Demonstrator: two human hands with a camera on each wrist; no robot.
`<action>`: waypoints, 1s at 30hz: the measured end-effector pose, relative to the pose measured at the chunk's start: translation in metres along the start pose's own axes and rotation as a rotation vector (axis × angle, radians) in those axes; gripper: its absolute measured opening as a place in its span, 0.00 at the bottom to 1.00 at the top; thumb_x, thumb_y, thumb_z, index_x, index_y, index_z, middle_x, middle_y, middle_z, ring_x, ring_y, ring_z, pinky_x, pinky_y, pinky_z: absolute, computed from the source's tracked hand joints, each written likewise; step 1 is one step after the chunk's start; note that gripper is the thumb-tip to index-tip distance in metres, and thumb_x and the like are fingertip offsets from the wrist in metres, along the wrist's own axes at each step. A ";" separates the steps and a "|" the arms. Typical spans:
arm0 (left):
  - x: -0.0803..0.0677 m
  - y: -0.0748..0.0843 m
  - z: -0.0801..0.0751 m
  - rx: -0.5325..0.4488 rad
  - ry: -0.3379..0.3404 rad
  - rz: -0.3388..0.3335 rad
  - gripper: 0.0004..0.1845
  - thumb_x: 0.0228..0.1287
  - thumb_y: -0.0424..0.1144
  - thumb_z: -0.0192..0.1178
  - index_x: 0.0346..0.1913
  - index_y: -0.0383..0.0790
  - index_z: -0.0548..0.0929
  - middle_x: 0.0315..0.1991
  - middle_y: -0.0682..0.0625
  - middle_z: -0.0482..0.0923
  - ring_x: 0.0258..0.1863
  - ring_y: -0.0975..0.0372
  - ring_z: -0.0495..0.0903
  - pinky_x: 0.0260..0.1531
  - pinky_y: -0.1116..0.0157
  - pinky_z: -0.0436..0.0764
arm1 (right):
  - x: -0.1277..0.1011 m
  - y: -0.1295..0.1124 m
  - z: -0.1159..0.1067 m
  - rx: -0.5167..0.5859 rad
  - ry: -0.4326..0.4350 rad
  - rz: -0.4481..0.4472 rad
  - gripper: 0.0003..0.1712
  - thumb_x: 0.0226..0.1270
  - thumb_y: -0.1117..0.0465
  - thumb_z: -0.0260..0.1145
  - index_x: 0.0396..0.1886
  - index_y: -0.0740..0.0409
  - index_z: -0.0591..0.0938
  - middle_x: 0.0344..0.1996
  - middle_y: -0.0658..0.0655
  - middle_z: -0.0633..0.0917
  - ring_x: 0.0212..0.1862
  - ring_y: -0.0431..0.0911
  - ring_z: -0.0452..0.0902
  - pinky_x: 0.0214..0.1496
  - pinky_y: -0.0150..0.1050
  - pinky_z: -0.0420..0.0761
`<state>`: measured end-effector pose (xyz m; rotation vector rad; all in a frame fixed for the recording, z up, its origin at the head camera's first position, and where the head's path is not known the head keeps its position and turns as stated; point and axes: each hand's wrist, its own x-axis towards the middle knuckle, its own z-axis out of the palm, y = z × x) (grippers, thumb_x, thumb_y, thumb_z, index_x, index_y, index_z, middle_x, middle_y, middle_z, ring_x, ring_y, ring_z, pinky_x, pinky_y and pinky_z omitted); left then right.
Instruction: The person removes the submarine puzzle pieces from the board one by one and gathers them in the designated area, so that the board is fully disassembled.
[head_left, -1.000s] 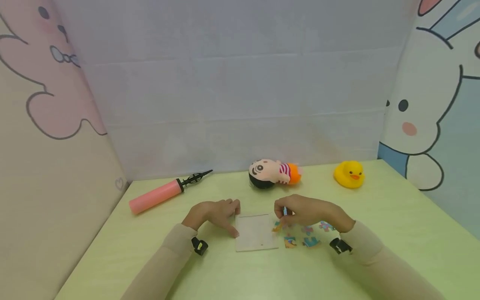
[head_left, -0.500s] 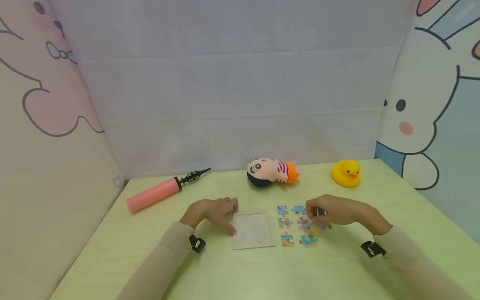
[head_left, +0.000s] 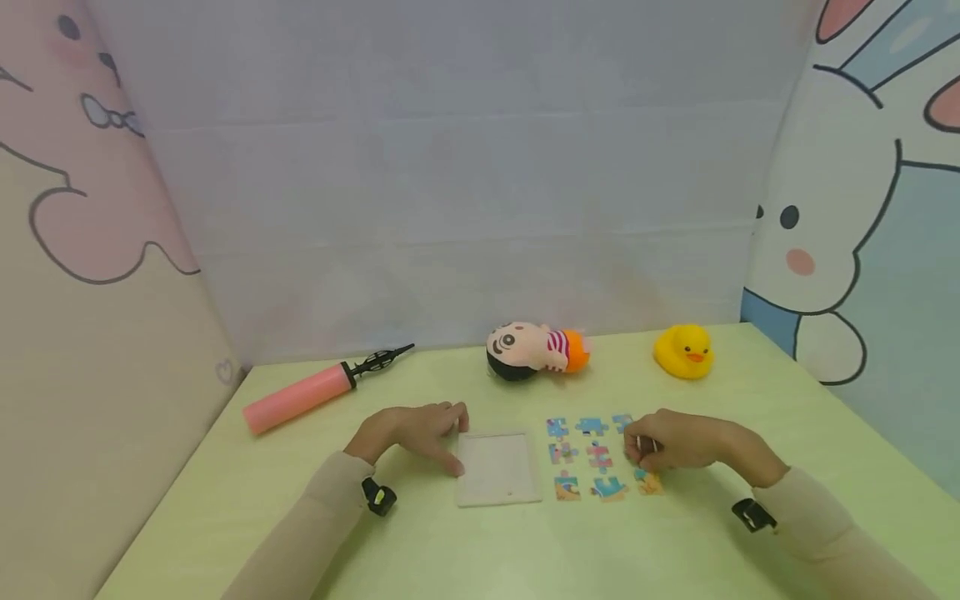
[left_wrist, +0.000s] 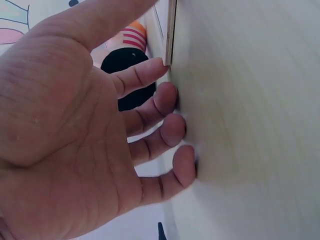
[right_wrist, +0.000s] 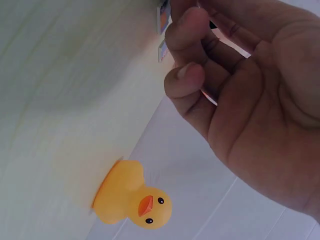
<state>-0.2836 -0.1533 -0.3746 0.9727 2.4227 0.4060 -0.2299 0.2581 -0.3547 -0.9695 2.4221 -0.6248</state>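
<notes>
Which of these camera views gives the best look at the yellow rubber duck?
The right wrist view: the duck is large and sharp, with beak and eyes clear, though the picture is turned. The head view shows the duck small, at the table's far side. The left wrist view does not show it.

The light green table carries a pink pump at the back left, a doll lying on its side, and a yellow duck at the back right. A white board lies near the front, with puzzle pieces in rows just beside it
</notes>
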 end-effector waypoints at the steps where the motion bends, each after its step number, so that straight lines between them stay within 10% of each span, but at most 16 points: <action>1: -0.002 -0.003 0.001 -0.013 0.008 0.009 0.29 0.60 0.52 0.71 0.53 0.43 0.67 0.37 0.50 0.65 0.38 0.61 0.65 0.41 0.63 0.66 | 0.001 0.000 0.000 -0.006 0.006 0.003 0.07 0.69 0.65 0.67 0.35 0.50 0.77 0.27 0.42 0.76 0.29 0.35 0.69 0.33 0.32 0.70; 8: -0.029 -0.028 0.008 -0.088 0.174 -0.020 0.36 0.68 0.59 0.62 0.70 0.43 0.64 0.49 0.47 0.74 0.40 0.61 0.74 0.45 0.58 0.74 | 0.011 -0.004 -0.003 -0.198 0.217 0.000 0.05 0.70 0.61 0.67 0.43 0.53 0.81 0.31 0.46 0.81 0.29 0.38 0.71 0.33 0.35 0.74; 13: -0.050 -0.041 0.007 0.104 0.439 -0.051 0.42 0.65 0.67 0.59 0.76 0.50 0.63 0.63 0.44 0.71 0.53 0.52 0.78 0.51 0.48 0.75 | 0.020 -0.007 -0.005 -0.413 0.501 0.001 0.18 0.66 0.55 0.71 0.53 0.55 0.82 0.51 0.65 0.79 0.48 0.57 0.77 0.50 0.53 0.78; 17: -0.060 -0.046 0.001 0.308 0.606 -0.083 0.45 0.60 0.71 0.60 0.77 0.55 0.63 0.72 0.40 0.63 0.67 0.42 0.68 0.63 0.38 0.61 | 0.028 -0.010 -0.009 -0.473 0.571 0.019 0.33 0.65 0.46 0.70 0.66 0.54 0.76 0.66 0.74 0.69 0.66 0.72 0.64 0.64 0.68 0.63; 22: -0.069 -0.047 -0.007 0.421 0.605 -0.167 0.48 0.58 0.75 0.57 0.78 0.61 0.59 0.78 0.37 0.47 0.75 0.36 0.50 0.65 0.30 0.44 | 0.038 -0.014 -0.012 -0.423 0.525 0.106 0.45 0.66 0.34 0.63 0.76 0.52 0.65 0.76 0.73 0.54 0.75 0.72 0.41 0.68 0.73 0.40; 30: -0.076 -0.053 -0.006 0.433 0.548 -0.207 0.47 0.58 0.76 0.54 0.78 0.65 0.56 0.79 0.36 0.40 0.76 0.35 0.39 0.63 0.27 0.41 | 0.040 -0.014 -0.011 -0.389 0.491 0.178 0.46 0.69 0.31 0.57 0.79 0.46 0.60 0.78 0.69 0.46 0.77 0.70 0.32 0.65 0.76 0.31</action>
